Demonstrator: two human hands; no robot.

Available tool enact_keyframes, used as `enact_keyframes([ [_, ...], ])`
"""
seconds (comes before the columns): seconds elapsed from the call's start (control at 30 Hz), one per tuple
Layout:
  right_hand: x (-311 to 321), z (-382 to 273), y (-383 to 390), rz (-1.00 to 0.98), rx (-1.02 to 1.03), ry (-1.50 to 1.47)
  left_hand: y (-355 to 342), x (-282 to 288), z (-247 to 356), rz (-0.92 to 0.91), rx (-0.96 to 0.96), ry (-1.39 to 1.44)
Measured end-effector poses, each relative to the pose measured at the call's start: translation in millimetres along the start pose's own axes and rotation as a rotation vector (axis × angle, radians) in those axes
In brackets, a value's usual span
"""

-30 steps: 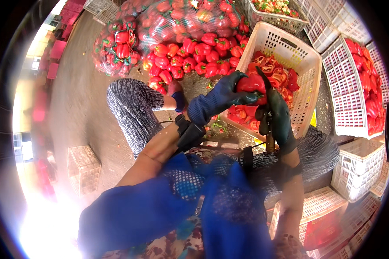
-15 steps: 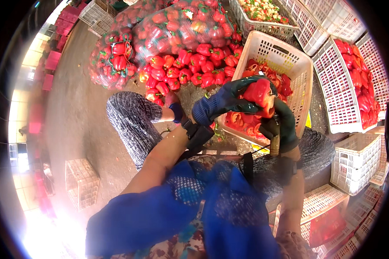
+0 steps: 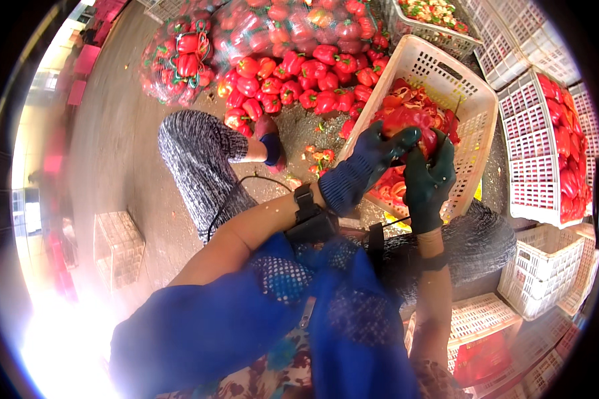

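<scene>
Looking down, head view: had a red pepper (image 3: pixel 427 141) btwn both hands, over the pale crate (image 3: pixel 471 143) w/ cut pieces (image 3: pixel 416 100) in it. L fingers (image 3: pixel 406 138) were curled partway in, gripping it, thumb on the near side; R fingers (image 3: pixel 442 159) were bent close against it, but couldn't tell how tightly or what else they had. Prob. light, firm, crisp, apt to split; skin likely slick, so best held by the thick outer wall, not cut edges.
</scene>
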State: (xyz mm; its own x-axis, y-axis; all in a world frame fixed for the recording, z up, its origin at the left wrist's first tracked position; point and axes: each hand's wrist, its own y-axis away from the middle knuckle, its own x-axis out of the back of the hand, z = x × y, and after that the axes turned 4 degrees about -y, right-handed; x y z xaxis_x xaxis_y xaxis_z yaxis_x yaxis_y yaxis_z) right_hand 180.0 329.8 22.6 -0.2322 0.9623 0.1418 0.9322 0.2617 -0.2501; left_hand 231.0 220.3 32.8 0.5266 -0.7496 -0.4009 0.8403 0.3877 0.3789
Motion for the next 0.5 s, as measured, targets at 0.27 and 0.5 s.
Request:
enact_keyframes([
  [0.27,9.9,-13.4,-2.1,-0.031,-0.43,-0.227,-18.8,34.8,-25.8,-0.221,-0.229,-0.34],
  [0.5,35.8,4.6,-25.1,-0.331,-0.648,-0.328,-5.5,50.9,6.5,-0.493,-0.16,-0.489],
])
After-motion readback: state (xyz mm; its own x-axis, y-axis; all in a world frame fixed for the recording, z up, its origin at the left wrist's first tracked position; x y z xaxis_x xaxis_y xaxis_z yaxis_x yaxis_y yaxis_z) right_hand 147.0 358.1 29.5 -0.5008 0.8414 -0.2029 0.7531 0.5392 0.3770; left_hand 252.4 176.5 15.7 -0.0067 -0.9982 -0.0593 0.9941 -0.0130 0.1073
